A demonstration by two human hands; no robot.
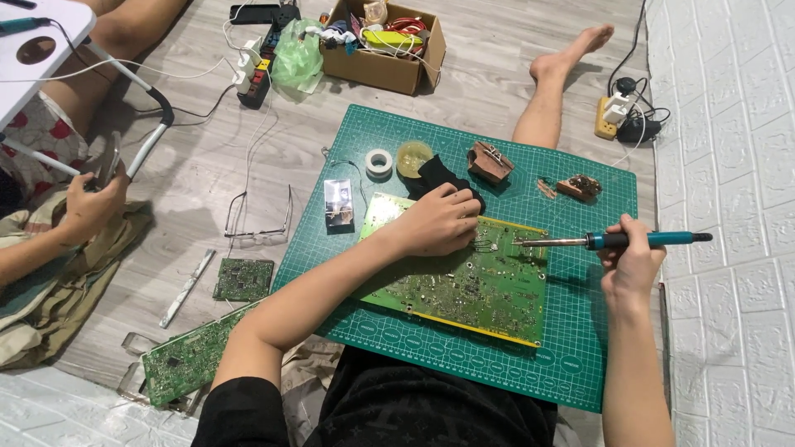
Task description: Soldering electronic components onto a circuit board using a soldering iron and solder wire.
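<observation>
Below, the right hand (pixel 629 261) is gripping a soldering iron (pixel 617 240) in closed fingers; the left hand (pixel 435 222), fingers curled and holding nothing visible, is pressing the circuit board (pixel 472 290) just beneath them.

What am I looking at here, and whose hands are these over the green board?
One camera, worn on a person's head, looks down at their own bare hands. They sit on the floor with a dark green gridded cutting mat before them. On it lies a large green circuit board. The left hand rests on the board's upper edge. The right hand holds a blue-handled soldering iron, tip at the board. A white tape roll and a round yellowish tin lie beyond. At far left, another person's hand holds something of its own.
</observation>
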